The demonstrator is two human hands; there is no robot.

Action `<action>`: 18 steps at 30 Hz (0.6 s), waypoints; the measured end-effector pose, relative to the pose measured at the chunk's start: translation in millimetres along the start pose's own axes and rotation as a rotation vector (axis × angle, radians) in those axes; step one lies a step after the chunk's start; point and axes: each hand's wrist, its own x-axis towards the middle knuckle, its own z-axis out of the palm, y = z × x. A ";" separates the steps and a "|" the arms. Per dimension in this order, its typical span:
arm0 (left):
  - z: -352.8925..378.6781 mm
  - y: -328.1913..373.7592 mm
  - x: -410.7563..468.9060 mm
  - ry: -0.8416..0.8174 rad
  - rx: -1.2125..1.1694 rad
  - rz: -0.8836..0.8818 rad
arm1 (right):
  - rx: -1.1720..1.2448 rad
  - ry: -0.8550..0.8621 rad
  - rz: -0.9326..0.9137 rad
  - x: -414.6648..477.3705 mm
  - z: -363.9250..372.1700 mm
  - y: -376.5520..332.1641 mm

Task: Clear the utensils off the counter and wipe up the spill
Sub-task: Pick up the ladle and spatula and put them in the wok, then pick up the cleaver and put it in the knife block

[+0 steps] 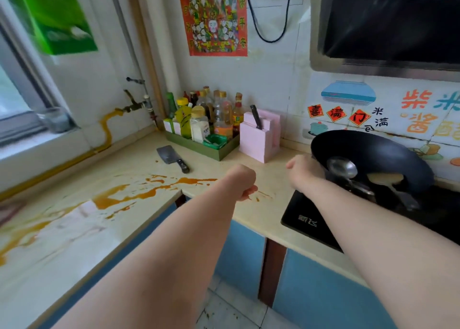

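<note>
Orange-brown sauce spill (117, 199) spreads in streaks and puddles across the pale yellow stone surface (249, 159), from the near left corner to just under the left hand (240, 181). That hand hovers above the spill's right end, its fingers (250, 191) curled together into a fist with nothing visible in them. A steel cleaver with a dark handle (171, 158) lies flat on the surface beyond the spill, near a green tray of sauce bottles (199, 146) and a pink knife block (261, 139). The right hand (302, 170) is against the left rim of a black round wok (388, 154), which is tilted above a black cooktop (306, 219); its fingers are hidden, so I cannot tell whether they grip. Inside the wok lie a metal ladle (342, 168) and a pale wooden spatula (385, 179).
</note>
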 end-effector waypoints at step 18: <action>-263.9 -154.2 10.4 0.299 0.161 -0.053 | -0.441 -0.251 -0.212 -101.3 151.1 -201.4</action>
